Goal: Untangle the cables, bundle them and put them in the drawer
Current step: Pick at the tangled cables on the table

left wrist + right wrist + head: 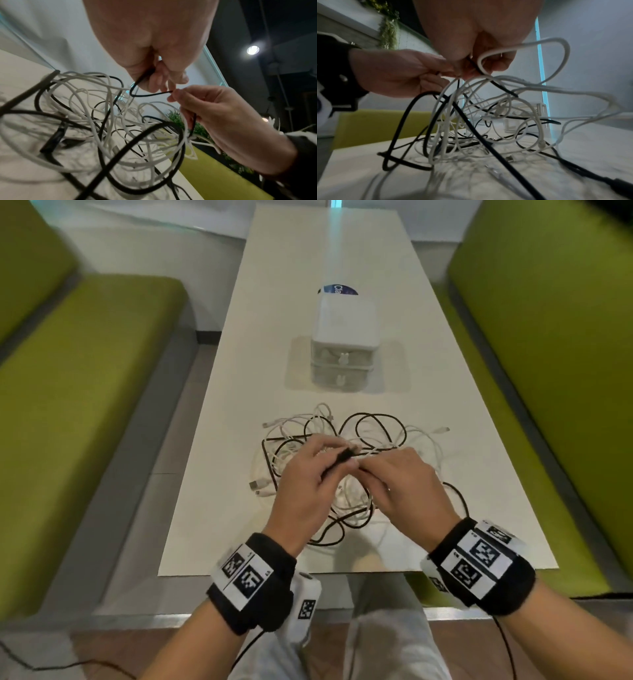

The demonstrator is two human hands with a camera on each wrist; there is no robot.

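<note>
1. Left hand [306, 478] and right hand [407, 484], nearest the viewer, raised above the pile: each pinches the same black cable [346, 455] between thumb and fingertips.
2. Tangle of cables [346, 470], black and white, on the desk [479, 508] beneath the hands. Light, limp and easily snagged, judging by the loops; best held near a plug end.
3. Drawer unit [344, 350], farther along, both drawers closed.

A long white counter [239, 371] runs away between green benches. On its near half lies a tangle of black and white cables [370, 433]. Just beyond them stands a small white drawer unit [344, 337], and behind that lies a blue sticker [337, 289].
</note>
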